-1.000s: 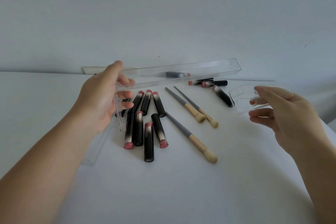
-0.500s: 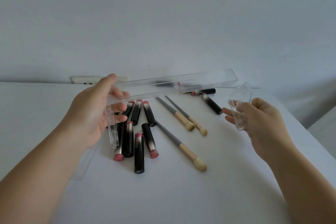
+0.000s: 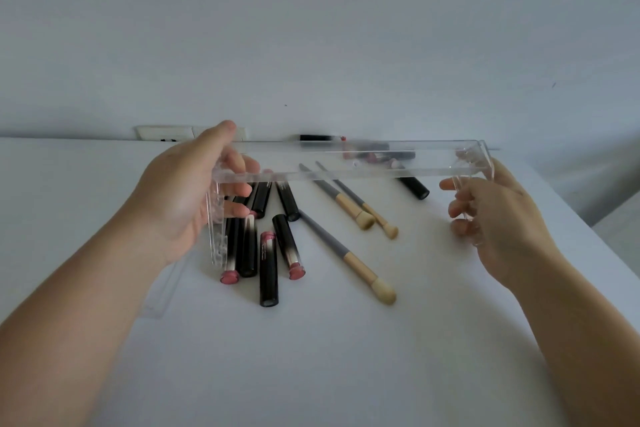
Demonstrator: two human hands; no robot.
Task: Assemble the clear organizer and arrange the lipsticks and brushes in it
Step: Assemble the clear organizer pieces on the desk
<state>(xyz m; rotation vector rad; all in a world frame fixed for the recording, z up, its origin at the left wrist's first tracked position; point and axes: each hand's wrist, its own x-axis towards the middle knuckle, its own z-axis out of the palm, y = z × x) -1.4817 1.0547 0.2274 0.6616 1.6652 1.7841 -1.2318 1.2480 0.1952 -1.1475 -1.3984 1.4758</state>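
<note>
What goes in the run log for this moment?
stage: assembly | left hand: holds clear tray | right hand: holds end panel | lipsticks, brushes: on table

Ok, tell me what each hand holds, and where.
Left hand grips the clear tray's left end with its side panel; right hand holds another panel at the right end.

Both bare forearms reach forward from the near corners. The left hand (image 3: 180,198) is raised at left, thumb up, fingers (image 3: 239,189) curled in a grip. The right hand (image 3: 495,215) at right pinches with curled fingers (image 3: 453,184).
</note>
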